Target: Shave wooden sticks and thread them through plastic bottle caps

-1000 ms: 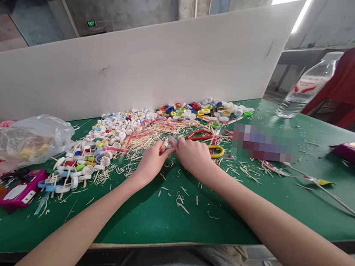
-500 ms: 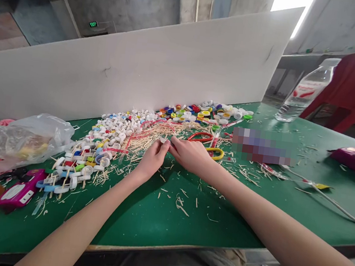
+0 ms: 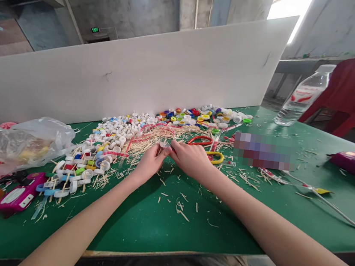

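Note:
My left hand [image 3: 148, 164] pinches a small whitish bottle cap [image 3: 162, 144] between thumb and fingers, over the near edge of a heap of thin wooden sticks [image 3: 151, 139]. Pressed up against it from the right, my right hand [image 3: 190, 158] has its fingers closed at the cap; whatever they grip is hidden. Just beyond the right hand lie a red looped handle [image 3: 200, 141] and a yellow looped handle [image 3: 216, 158], apparently of scissors. White and coloured bottle caps [image 3: 122, 129] are piled left of the sticks, and some near ones have sticks in them.
A white board [image 3: 132, 75] stands upright along the back of the green table [image 3: 152, 229]. To the left are a plastic bag [image 3: 51, 132] and a magenta box [image 3: 17, 195]. On the right stand a water bottle [image 3: 303, 96], a white cable [image 3: 336, 206] and another magenta device [image 3: 352, 161].
Both hands stay together at nearly the same place, with a slight shift of the fingers around the cap. The whole view has moved a little; the piles look the same.

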Action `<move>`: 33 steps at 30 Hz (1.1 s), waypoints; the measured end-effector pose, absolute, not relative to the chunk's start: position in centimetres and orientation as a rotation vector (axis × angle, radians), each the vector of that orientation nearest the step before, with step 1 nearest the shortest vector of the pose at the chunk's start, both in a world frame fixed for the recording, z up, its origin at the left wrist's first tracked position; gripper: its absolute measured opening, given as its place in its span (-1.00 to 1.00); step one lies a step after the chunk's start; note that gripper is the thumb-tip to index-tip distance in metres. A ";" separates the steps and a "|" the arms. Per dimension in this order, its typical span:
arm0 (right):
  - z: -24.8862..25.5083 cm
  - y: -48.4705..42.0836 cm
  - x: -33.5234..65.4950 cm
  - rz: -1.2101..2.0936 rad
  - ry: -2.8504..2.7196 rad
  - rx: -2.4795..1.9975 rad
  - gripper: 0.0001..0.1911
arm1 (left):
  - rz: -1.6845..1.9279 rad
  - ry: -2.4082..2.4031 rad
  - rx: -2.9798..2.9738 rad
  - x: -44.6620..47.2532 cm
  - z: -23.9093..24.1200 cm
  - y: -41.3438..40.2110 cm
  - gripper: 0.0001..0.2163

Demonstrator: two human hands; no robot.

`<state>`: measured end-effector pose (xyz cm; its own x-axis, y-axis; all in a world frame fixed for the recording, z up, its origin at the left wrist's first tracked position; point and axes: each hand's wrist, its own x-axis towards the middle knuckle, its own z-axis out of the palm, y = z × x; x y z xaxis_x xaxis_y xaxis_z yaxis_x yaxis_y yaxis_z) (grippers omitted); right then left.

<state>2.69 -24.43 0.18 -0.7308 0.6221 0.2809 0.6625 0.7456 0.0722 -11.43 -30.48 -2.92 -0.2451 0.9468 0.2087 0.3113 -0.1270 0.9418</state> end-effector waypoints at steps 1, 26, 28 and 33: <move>0.2 -24.5 2.7 -0.251 -2.706 -1.024 -0.54 | 1.364 1.528 1.386 -11.4 -2.8 -30.5 -0.54; -0.1 -24.2 2.5 -0.306 -2.517 -1.314 -0.49 | 1.307 1.595 1.236 -10.9 -3.5 -30.4 -0.56; 0.2 -23.7 2.9 -0.306 -2.511 -1.325 -0.47 | 1.302 1.578 1.236 -10.7 -3.6 -30.4 -0.57; 0.3 -23.6 3.1 -0.269 -2.574 -1.201 -0.46 | 1.284 1.489 1.194 -10.4 -3.0 -30.7 -0.60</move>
<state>3.14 -23.57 0.34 -0.6119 0.7168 0.3343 0.7705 0.6357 0.0471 -10.40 -30.65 -2.99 -0.2174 0.9761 0.0007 0.1439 0.0313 0.9891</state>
